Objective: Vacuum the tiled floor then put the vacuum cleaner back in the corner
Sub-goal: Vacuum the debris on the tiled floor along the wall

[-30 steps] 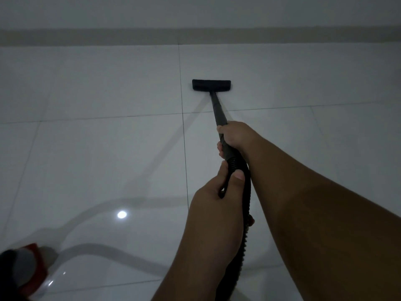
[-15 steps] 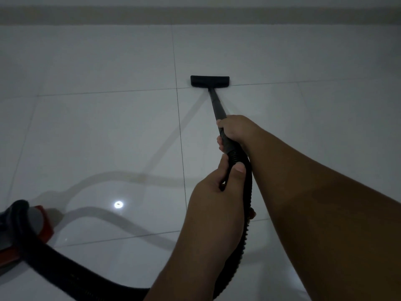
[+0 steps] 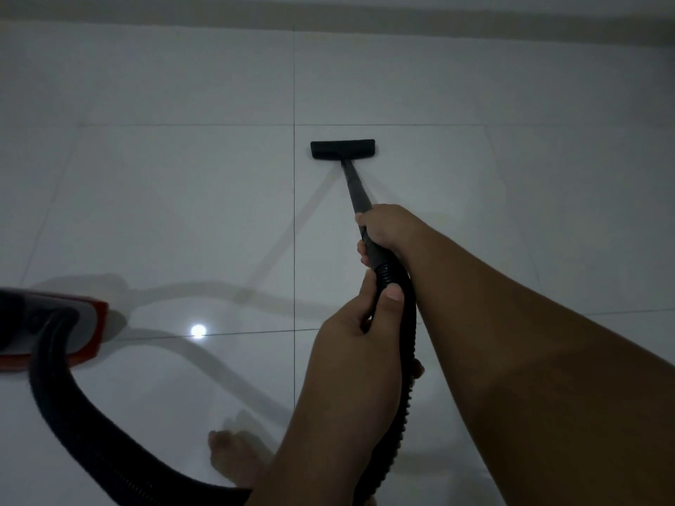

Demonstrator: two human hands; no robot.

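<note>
The right hand (image 3: pixel 389 231) is wrapped round the near end of the black wand (image 3: pixel 355 184), fingers curled under it just where the tube meets the ribbed cuff. The left hand (image 3: pixel 354 345) clamps the ribbed hose (image 3: pixel 401 315) directly behind, with the thumb laid flat on top of the ribs. Both grips are closed firmly on the vacuum's handle end, one just behind the other and nearly touching. From there the wand runs away from the person and slightly to the left, sloping down to the flat floor head (image 3: pixel 342 149). The head sits crosswise on a pale tile (image 3: pixel 182 213), just right of a grout line and short of the next joint ahead. The right hand is the nearer to the head, so it looks set to drive any push or pull along the wand's axis, while the left hand steadies the hose. Behind the hands the hose loops down past a bare foot (image 3: pixel 233 458) and sweeps left to the red-and-white vacuum cleaner body (image 3: pixel 87 334), which rests on the floor at the left edge. Beyond the head, the strip of skirting (image 3: pixel 328 12) marks the wall. No corner is in view, so the put-away step seems some way off, and the stroke in hand appears to be plain floor coverage toward that wall.
</note>
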